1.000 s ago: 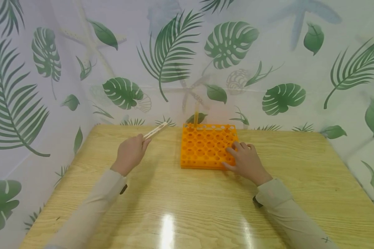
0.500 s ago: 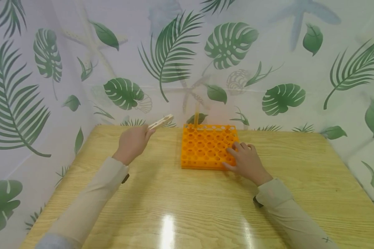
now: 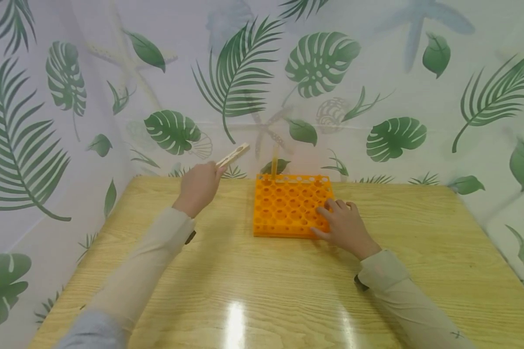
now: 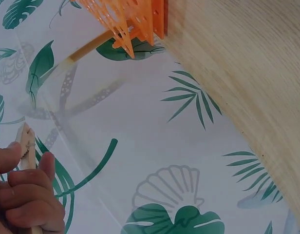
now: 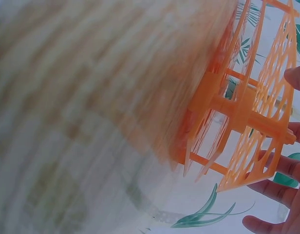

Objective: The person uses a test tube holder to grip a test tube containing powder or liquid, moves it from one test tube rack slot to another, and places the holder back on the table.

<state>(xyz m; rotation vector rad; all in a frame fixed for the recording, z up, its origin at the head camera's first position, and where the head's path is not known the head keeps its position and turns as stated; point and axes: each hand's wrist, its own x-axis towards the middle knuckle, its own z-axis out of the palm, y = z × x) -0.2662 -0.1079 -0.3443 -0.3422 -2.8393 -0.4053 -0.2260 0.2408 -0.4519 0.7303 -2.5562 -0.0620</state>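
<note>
The wooden clip (image 3: 230, 158) is a bit left of the middle of the head view, and I see the left hand (image 3: 198, 188) pinching it, with the clip's tip slanting up to the right. Near the middle, I see a thin yellow tube (image 3: 274, 164) standing up at the back left of the orange rack (image 3: 294, 230). The rack sits on the wooden table (image 3: 288, 291). Right of the middle, I see the right hand (image 3: 347, 228) touching the rack's right side, fingers spread apart.

Leaf-printed walls (image 3: 323, 109) stand behind a wood-grain table (image 3: 288, 281).
</note>
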